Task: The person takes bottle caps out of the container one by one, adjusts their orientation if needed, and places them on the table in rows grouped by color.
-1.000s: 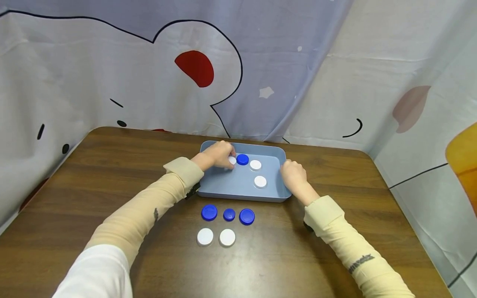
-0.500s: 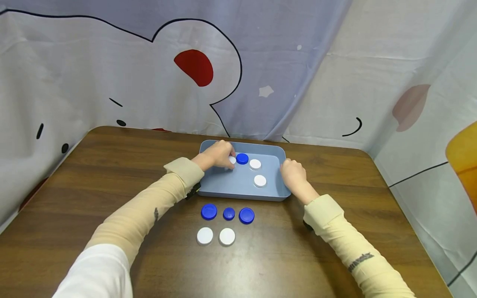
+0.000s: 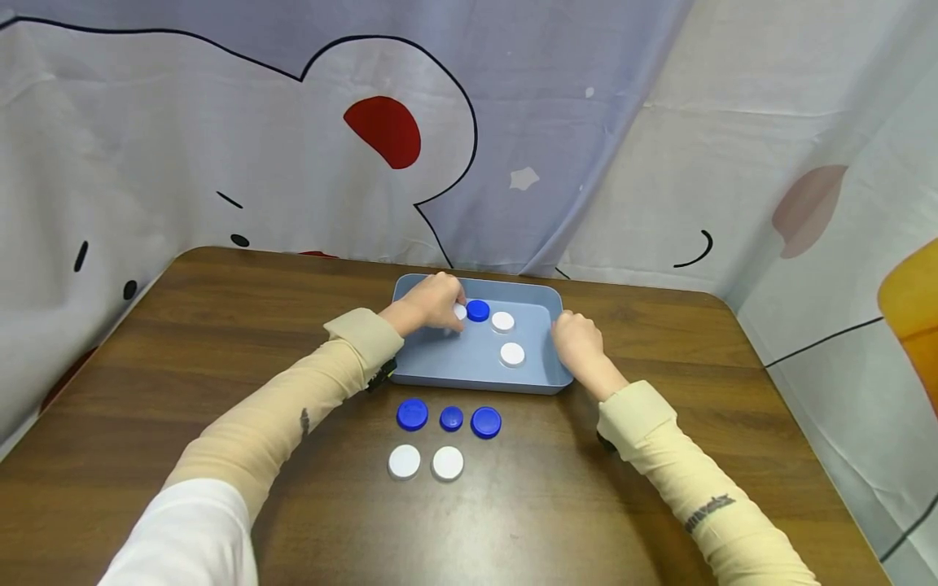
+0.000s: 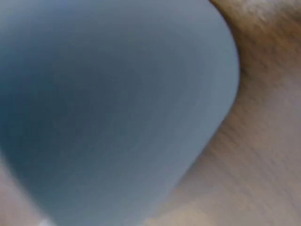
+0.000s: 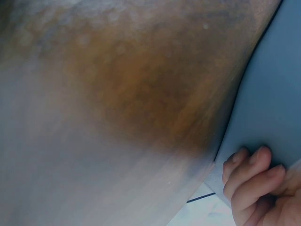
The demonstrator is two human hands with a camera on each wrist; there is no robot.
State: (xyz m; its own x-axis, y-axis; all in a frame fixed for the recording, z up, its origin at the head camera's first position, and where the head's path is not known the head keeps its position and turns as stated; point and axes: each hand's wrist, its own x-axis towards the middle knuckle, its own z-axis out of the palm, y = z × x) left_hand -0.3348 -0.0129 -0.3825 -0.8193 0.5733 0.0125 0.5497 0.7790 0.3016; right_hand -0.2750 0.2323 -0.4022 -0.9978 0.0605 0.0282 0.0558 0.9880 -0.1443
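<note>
A shallow grey-blue tray [image 3: 469, 379] holds a blue cap [image 3: 478, 310] and a few white caps. Reaching in from the left, my left hand [image 3: 428, 303] pinches a white cap [image 3: 460, 312] just left of the blue one. Two more white caps, one at the back [image 3: 502, 322] and one nearer the front [image 3: 512, 354], lie in the tray's right half. My right hand [image 3: 577, 342] grips the tray's right side. The right wrist view shows its curled fingers [image 5: 251, 176] against the tray wall [image 5: 263, 94]. Only the tray's blurred side [image 4: 122, 103] fills the left wrist view.
On the brown table [image 3: 293, 505] before the tray lies a row of blue caps: left [image 3: 413, 414], small middle [image 3: 451, 418] and right [image 3: 486, 422]. Nearer still are two white caps, left [image 3: 404, 461] and right [image 3: 448, 463]. A printed curtain [image 3: 293, 146] hangs behind the table.
</note>
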